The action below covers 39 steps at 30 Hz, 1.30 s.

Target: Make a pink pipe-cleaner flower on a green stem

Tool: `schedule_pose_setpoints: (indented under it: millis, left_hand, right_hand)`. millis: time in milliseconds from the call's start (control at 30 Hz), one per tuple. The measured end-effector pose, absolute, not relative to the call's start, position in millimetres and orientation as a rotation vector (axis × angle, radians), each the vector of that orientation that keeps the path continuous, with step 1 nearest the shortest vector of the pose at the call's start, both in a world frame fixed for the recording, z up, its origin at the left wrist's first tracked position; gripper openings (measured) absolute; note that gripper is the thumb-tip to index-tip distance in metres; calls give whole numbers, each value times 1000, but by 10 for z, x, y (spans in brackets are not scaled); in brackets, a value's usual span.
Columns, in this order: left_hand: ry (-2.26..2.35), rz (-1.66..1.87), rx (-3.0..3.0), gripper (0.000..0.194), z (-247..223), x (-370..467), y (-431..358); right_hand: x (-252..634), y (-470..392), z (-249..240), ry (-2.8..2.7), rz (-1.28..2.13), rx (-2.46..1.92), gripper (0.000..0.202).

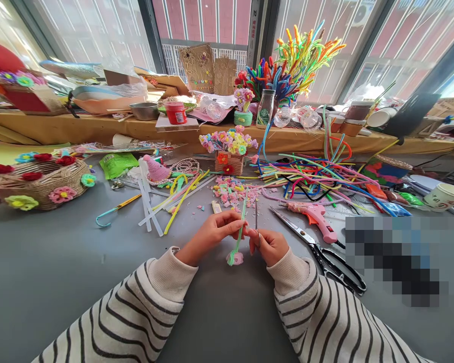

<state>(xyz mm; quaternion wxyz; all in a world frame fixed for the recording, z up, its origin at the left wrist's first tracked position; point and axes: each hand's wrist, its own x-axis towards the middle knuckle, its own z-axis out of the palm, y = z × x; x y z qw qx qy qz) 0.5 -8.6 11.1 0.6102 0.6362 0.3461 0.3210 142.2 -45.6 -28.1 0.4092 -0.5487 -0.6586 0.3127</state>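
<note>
My left hand [225,227] pinches a light green pipe cleaner stem [244,209] between thumb and fingers. At the stem's lower end hangs a small fuzzy pink flower [237,258] with green at its base, just over the grey table [227,312]. My right hand [269,245] is closed around a thin, pointed metal tool [256,214] that sticks up from the fingers; its exact kind is unclear. The fingertips of both hands come close together at the stem. Beyond them lies a heap of pastel fuzzy clippings [236,191].
To the right are a pink glue gun [314,217], large black-handled scissors [325,257] and a tangle of pipe cleaners [306,174]. Glue sticks [147,204], a crochet hook [117,209] and a flower-trimmed basket [38,184] lie left. A flower box [229,164] stands behind.
</note>
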Motion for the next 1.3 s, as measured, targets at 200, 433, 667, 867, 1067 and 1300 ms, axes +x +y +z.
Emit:
schedule_pose_setpoints:
  millis: [200, 433, 667, 867, 1067, 1300]
  left_hand:
    - [836, 763, 1463, 20, 71, -3, -66]
    - [843, 655, 1475, 23, -16, 6, -64]
    - [784, 400, 1366, 29, 49, -17, -76]
    - [683, 211, 1211, 28, 58, -60, -83]
    - [720, 248, 1188, 24, 58, -67, -75]
    - [773, 427, 1163, 17, 30, -54, -57]
  right_hand:
    - [1436, -450, -274, -1535, 808, -1370, 46]
    - [1451, -409, -290, -1159, 808, -1303, 34]
    - [1452, -402, -248, -1021, 955, -1184, 33]
    - [1452, -394, -254, -1041, 951, -1122, 32]
    - [1461, -379, -296, -1018, 941, -1152, 33]
    - [1475, -391, -316, -1170, 935, -1258, 45]
